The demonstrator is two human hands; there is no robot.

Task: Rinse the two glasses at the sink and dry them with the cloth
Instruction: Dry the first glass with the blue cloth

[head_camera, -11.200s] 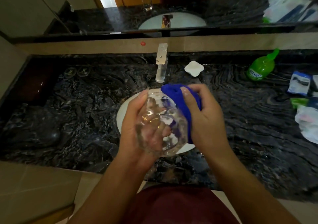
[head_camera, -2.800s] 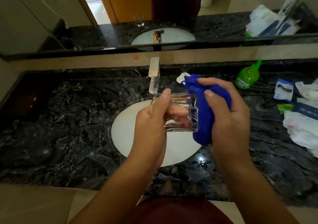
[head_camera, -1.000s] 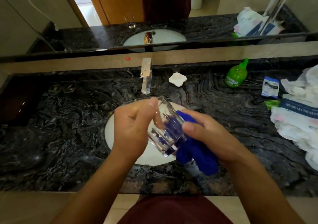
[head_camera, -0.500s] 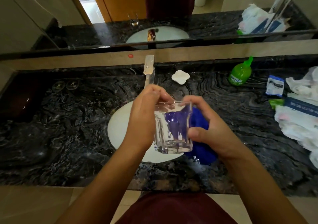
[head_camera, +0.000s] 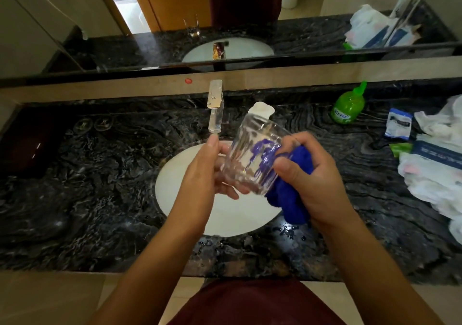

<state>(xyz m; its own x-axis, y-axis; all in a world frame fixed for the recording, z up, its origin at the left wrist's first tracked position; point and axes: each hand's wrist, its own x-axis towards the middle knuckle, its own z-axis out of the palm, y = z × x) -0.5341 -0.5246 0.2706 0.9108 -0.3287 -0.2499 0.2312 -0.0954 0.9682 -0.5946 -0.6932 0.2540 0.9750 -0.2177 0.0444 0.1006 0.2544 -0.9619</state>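
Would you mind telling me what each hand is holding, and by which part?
The left hand cradles the clear ribbed glass near its base; the right hand grips the bunched blue cloth against its side.

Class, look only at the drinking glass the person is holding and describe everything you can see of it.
The glass is a clear, ribbed tumbler, apparently empty, held above the white sink. It is tilted, its open rim up and away from the person, its thick base toward them. The left hand cups its left side; the right hand presses the blue cloth against its right side, blue showing through the wall.
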